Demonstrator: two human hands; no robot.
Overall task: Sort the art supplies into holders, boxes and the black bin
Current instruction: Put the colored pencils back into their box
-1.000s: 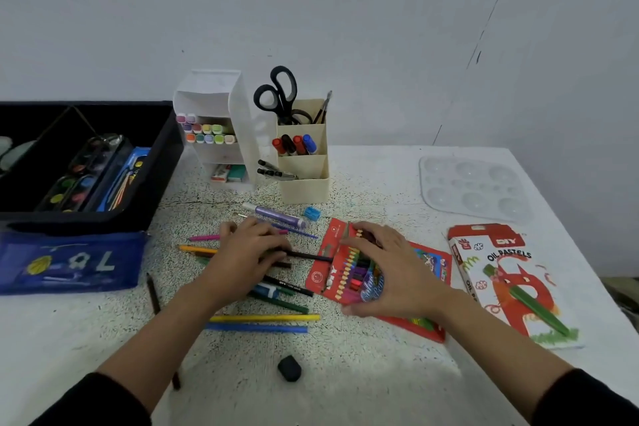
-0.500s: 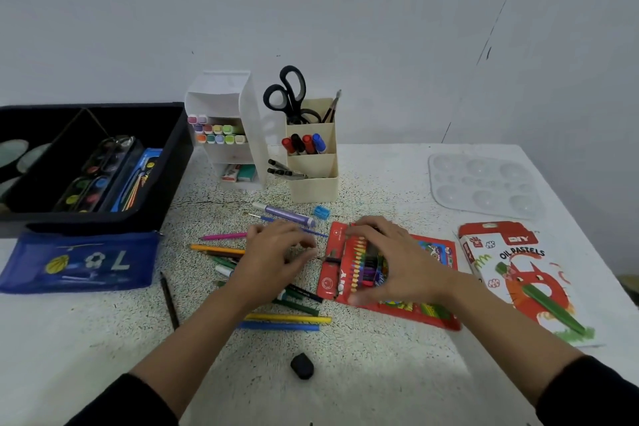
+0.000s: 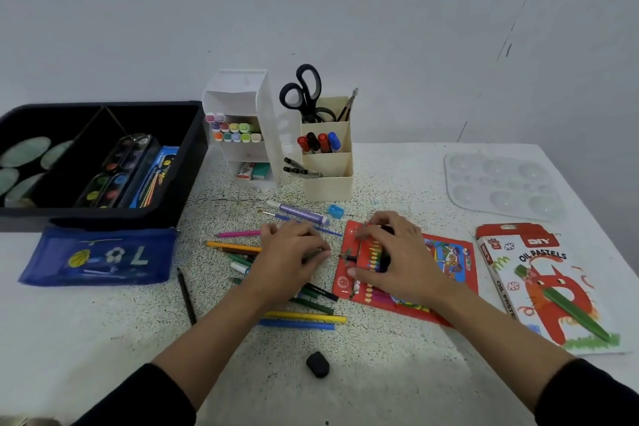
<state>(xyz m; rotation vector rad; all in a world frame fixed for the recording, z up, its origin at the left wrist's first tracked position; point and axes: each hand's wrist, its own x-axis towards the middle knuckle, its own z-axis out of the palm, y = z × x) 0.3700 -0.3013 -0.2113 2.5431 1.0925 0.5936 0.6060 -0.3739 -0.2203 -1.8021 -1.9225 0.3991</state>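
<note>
My left hand (image 3: 290, 259) pinches a dark pencil (image 3: 347, 257) whose tip enters the open end of the red coloured-pencil box (image 3: 449, 263). Only a short piece of that pencil shows between my hands. My right hand (image 3: 390, 259) grips the box's open end, fingers curled over the pencil row. Several loose pencils lie under and around my left hand: pink (image 3: 238, 234), orange (image 3: 235, 246), yellow (image 3: 304, 316), blue (image 3: 297, 324). The black bin (image 3: 96, 214) at the left holds paint sets.
A white marker holder (image 3: 242, 128) and a cream holder (image 3: 328, 183) with scissors (image 3: 304, 90) stand at the back. Also here are a purple pen (image 3: 301, 213), blue sharpener (image 3: 335, 211), black eraser (image 3: 317, 364), blue pouch (image 3: 100, 256), lone black pencil (image 3: 186, 297), palette (image 3: 501, 183) and oil pastels box (image 3: 546, 284).
My left hand has moved right toward the red box, and the dark pencil has slid further into it. My right hand stays on the box.
</note>
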